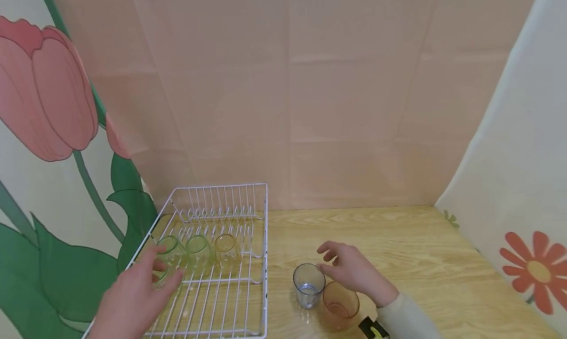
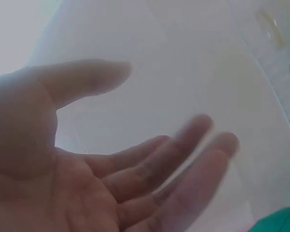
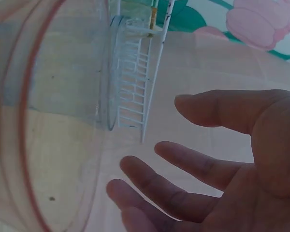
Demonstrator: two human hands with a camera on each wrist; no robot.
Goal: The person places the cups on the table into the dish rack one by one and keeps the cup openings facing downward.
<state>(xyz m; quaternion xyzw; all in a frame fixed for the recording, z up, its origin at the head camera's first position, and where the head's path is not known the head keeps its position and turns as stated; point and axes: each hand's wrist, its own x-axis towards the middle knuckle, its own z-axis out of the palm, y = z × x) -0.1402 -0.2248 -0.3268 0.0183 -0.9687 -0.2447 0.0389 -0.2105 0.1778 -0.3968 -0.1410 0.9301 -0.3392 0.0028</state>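
Note:
My left hand [image 1: 137, 294] hovers over the left part of a white wire dish rack [image 1: 266, 260], thumb and fingers apart with nothing between them. Right by its fingertips is a green glass [image 1: 172, 248], partly hidden. Another green glass [image 1: 198, 248] and a yellow-amber glass [image 1: 227, 248] stand beside it in a row. Over on the table, my right hand [image 1: 350, 267] has loosely bent, empty fingers close to the rim of a bluish clear glass [image 1: 309, 292]. An orange-brown glass [image 1: 340, 309] stands next to that one, below the hand; its rim [image 3: 26, 111] looms large in the right wrist view.
The wood-grain table [image 1: 398, 240] extends right of the rack. A pink-beige cloth [image 1: 310, 107] hangs behind it. Floral cloths flank both sides, with a tulip [image 1: 53, 88] at left and a red flower [image 1: 538, 270] at right. A small black-and-yellow tag [image 1: 373, 328] shows near the right sleeve.

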